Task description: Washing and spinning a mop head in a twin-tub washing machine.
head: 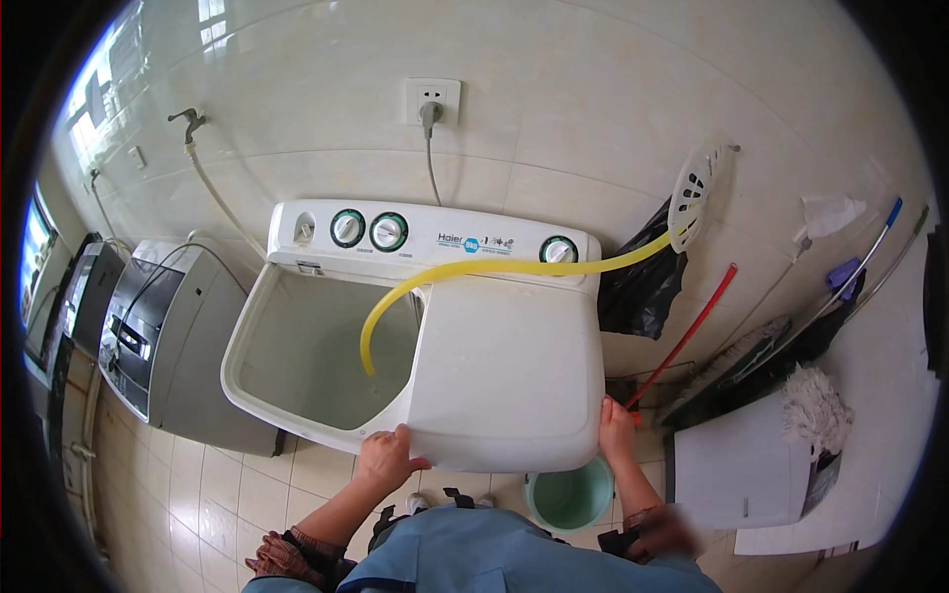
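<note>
A white Haier twin-tub washing machine (511,356) stands against the tiled wall, its left tub uncovered and its right side under a white lid. My left hand (387,456) rests on the machine's front edge near the tub's corner, thumb spread from the fingers. At the right front side, my right hand (617,428) lies against the machine's edge; its fingertips are partly hidden. A yellow hose (511,268) runs from a white slotted plastic piece (691,196) on the wall across the control panel, its end hanging in the open tub.
A green bucket (569,495) stands on the floor beside my right forearm. Grey washing machines (200,341) are at left. A tap (191,124) and plugged socket (433,101) are on the wall. A red stick (686,333), mops (815,408) and a white appliance (741,452) are at right.
</note>
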A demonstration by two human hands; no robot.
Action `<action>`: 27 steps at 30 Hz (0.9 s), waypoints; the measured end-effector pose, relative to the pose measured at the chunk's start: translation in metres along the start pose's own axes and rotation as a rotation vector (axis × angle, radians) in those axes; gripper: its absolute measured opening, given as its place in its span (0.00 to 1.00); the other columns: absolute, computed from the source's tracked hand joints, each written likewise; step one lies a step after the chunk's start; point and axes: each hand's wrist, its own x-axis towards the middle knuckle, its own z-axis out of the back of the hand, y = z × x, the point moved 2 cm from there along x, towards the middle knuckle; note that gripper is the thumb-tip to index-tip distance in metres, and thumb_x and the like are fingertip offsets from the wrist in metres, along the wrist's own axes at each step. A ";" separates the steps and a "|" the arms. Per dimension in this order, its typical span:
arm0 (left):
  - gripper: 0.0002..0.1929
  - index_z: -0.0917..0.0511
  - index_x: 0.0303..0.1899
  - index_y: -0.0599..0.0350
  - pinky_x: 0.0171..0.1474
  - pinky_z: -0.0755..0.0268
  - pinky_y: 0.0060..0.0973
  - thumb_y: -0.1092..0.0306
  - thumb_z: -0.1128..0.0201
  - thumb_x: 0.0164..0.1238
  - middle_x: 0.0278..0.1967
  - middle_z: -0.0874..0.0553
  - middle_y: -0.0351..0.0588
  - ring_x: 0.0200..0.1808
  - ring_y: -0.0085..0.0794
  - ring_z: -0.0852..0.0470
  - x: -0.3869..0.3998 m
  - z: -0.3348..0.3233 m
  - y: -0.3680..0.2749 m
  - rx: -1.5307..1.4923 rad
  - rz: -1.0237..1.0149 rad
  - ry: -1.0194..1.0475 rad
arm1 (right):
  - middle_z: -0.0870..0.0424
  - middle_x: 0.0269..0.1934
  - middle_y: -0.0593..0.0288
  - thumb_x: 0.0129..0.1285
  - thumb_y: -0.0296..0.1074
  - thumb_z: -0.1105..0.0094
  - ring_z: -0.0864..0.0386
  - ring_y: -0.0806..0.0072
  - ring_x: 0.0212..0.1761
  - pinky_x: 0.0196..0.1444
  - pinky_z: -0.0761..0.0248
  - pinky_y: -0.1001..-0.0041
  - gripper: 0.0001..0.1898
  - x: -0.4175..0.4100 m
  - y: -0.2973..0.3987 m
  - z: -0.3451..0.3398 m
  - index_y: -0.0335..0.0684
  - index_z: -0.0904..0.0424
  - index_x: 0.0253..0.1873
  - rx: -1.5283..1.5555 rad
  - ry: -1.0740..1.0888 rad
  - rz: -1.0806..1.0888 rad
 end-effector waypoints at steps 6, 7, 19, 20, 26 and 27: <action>0.31 0.32 0.35 0.61 0.37 0.29 0.36 0.44 0.31 0.39 0.26 0.19 0.53 0.32 0.47 0.20 0.000 0.001 0.001 -0.002 0.016 0.012 | 0.20 0.34 0.45 0.66 0.38 0.60 0.23 0.52 0.36 0.39 0.30 0.62 0.16 0.000 -0.002 -0.001 0.34 0.23 0.43 0.017 0.018 -0.024; 0.31 0.32 0.35 0.61 0.37 0.29 0.36 0.44 0.31 0.39 0.26 0.19 0.53 0.32 0.47 0.20 -0.001 0.000 0.001 -0.002 0.020 0.010 | 0.21 0.34 0.45 0.66 0.38 0.60 0.23 0.52 0.37 0.39 0.30 0.62 0.16 -0.001 -0.001 -0.001 0.34 0.23 0.44 0.021 0.023 -0.022; 0.31 0.32 0.33 0.63 0.37 0.29 0.37 0.43 0.31 0.39 0.25 0.20 0.54 0.32 0.47 0.20 0.000 0.001 0.000 -0.010 0.033 0.030 | 0.21 0.34 0.46 0.66 0.39 0.61 0.23 0.52 0.37 0.40 0.31 0.62 0.16 -0.002 -0.004 -0.001 0.36 0.23 0.44 0.012 -0.011 -0.017; 0.31 0.32 0.33 0.62 0.37 0.29 0.37 0.43 0.31 0.39 0.24 0.20 0.54 0.32 0.47 0.20 0.000 -0.001 0.001 -0.012 0.025 0.016 | 0.21 0.34 0.46 0.66 0.39 0.61 0.23 0.52 0.36 0.39 0.31 0.62 0.16 -0.002 -0.001 0.001 0.36 0.23 0.43 0.004 0.006 -0.015; 0.30 0.32 0.33 0.62 0.37 0.29 0.36 0.45 0.31 0.40 0.25 0.20 0.53 0.32 0.46 0.20 0.000 0.004 -0.002 -0.006 0.018 0.019 | 0.21 0.33 0.44 0.66 0.38 0.61 0.23 0.51 0.36 0.38 0.31 0.61 0.16 -0.001 0.003 0.004 0.35 0.23 0.43 0.011 0.012 -0.010; 0.29 0.32 0.34 0.62 0.38 0.29 0.35 0.46 0.31 0.41 0.26 0.19 0.53 0.34 0.45 0.20 0.000 0.006 -0.003 0.009 0.041 0.057 | 0.21 0.33 0.44 0.66 0.38 0.61 0.23 0.51 0.36 0.38 0.31 0.61 0.16 -0.001 0.004 0.003 0.35 0.23 0.43 0.011 0.012 -0.010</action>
